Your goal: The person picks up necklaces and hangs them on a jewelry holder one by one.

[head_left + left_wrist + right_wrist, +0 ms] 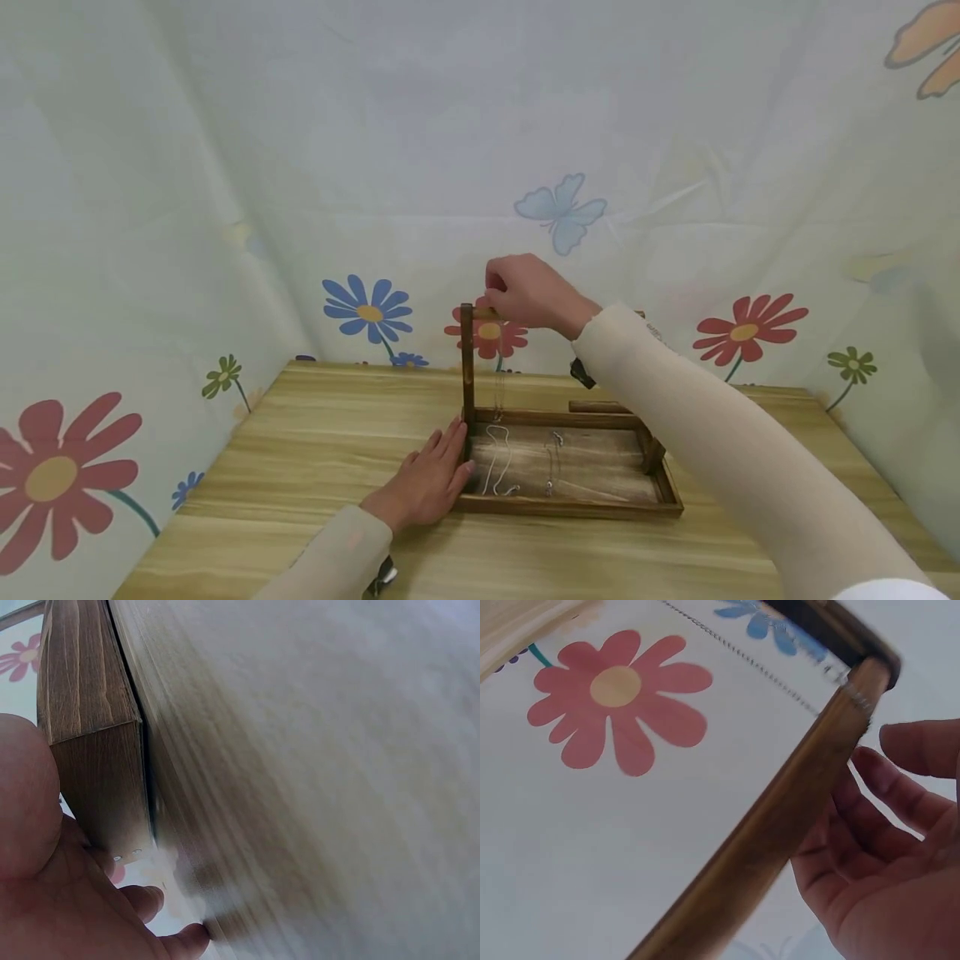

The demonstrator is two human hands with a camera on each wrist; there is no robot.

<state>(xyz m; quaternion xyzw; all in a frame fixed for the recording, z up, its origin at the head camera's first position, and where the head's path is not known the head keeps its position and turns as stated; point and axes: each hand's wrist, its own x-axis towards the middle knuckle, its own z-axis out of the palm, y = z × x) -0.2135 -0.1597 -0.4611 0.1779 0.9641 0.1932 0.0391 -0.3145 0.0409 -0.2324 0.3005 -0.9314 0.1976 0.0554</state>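
A dark wooden jewelry stand has upright posts [468, 367], a top bar [780, 802] and a shallow tray [570, 507]. Over the bar's left end hangs a thin silver necklace [742, 656], its strands dropping toward the tray. My right hand [532, 290] is at that end of the bar. In the right wrist view its thumb and forefinger are slightly apart beside the draped chain, the other fingers loosely bent behind the bar. My left hand [427, 479] rests with extended fingers against the tray's left end [105, 780]. Two more necklaces lie inside, one silver chain [487, 475] nearer the left hand, another [551, 467] mid-tray.
The stand sits on a wood-grain table [337, 433]. Behind the tray's right part lies a wooden strip [596, 407]. A pale curtain [420, 167] printed with flowers and butterflies encloses the table's back and sides. My right forearm crosses over the tray's right side.
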